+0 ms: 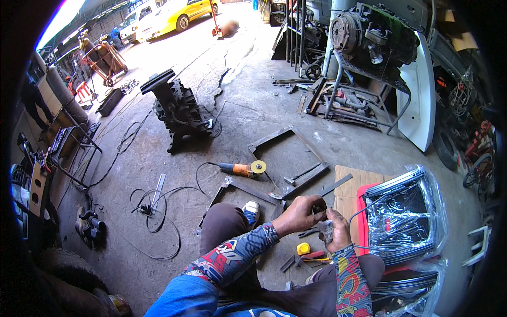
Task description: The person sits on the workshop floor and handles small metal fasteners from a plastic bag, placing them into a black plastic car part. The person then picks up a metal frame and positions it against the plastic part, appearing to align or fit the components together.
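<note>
My left hand [300, 215] and my right hand [339, 235] meet in front of my knees, fingers curled in. Between the left fingertips is something small and dark, too hidden to name. A crumpled see-through plastic bag [326, 230] is held in the right hand against its palm. On the floor below lie a yellow tape measure [303, 248] and short dark metal strips [288, 263]. Ahead of the hands is a frame of angle iron [312, 178], with a hammer [305, 173] lying inside its corner. An orange angle grinder [240, 169] with a yellowish disc rests left of it.
Plastic-wrapped goods with red edging [406, 219] lie at right, near cardboard [359, 179]. An engine [375, 34] sits on a metal stand behind. A dark engine block [179, 108] stands ahead left. Black cable [163, 232] loops across the left floor. A yellow car [177, 18] is far off.
</note>
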Available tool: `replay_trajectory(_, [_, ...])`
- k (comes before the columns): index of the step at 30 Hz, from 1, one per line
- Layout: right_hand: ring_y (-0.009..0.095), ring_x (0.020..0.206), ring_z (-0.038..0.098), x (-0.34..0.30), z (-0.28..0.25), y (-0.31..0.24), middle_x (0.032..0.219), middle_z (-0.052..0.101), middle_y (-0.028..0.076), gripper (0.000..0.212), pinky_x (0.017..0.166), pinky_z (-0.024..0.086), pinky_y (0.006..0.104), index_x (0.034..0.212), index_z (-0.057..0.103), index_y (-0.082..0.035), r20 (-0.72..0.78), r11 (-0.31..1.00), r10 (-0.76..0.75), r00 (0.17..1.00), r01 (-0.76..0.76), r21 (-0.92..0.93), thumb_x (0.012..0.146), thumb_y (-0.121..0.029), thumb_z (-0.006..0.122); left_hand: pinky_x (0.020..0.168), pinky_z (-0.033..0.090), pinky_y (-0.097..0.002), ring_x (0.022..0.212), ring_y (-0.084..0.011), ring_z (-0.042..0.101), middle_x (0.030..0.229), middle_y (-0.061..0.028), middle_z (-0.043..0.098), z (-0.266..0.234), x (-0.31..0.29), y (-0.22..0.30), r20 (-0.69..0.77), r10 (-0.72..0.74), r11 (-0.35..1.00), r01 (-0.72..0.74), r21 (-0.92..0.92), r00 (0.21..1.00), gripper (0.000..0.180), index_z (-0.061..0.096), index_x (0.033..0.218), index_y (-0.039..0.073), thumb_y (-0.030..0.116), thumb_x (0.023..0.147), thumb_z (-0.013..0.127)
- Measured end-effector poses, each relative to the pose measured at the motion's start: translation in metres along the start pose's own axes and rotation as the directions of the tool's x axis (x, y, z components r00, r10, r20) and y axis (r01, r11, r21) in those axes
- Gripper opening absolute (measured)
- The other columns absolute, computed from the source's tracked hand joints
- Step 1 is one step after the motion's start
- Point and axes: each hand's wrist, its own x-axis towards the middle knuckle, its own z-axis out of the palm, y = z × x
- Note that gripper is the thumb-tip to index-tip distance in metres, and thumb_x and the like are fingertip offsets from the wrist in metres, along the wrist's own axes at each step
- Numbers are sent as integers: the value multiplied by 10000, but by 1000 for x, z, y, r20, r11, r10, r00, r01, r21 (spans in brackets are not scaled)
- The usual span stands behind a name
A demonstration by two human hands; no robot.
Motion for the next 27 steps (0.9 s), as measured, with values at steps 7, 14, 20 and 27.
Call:
replay_trajectory(7, [96,575,609,7,-5,5,752,629,-16,235,456,447,250,976,639,-106,-155,998,-55,986,53,-20,920,-333,661,625,487,-341,684,-175,591,754,-111,639,-1,3,-1,-173,-132,978,99,-184,976,199,605,882,-49,146,852,626])
replay_trajectory(14, [101,527,597,6,-8,4,732,634,-12,240,392,421,256,959,639,-113,-93,999,-2,996,6,41,912,-347,665,470,395,-262,566,-94,488,712,-29,575,-13,-1,12,46,-432,726,377,-575,901,145,581,882,17,154,913,545])
replay_trajectory(20, [105,525,591,7,-8,5,731,633,-4,258,398,423,255,962,639,-104,-91,1000,8,996,-5,25,922,-359,645,457,390,-242,560,-76,480,731,-14,572,-8,0,11,65,-401,733,362,-576,914,134,588,914,23,131,953,520])
replay_trajectory(27, [105,504,558,8,-9,5,717,623,1,275,402,406,268,970,638,-103,-47,998,28,998,-26,55,940,-375,614,494,403,-234,603,-63,494,788,-19,603,-5,-1,9,89,-345,806,343,-483,934,129,607,983,7,134,965,602])
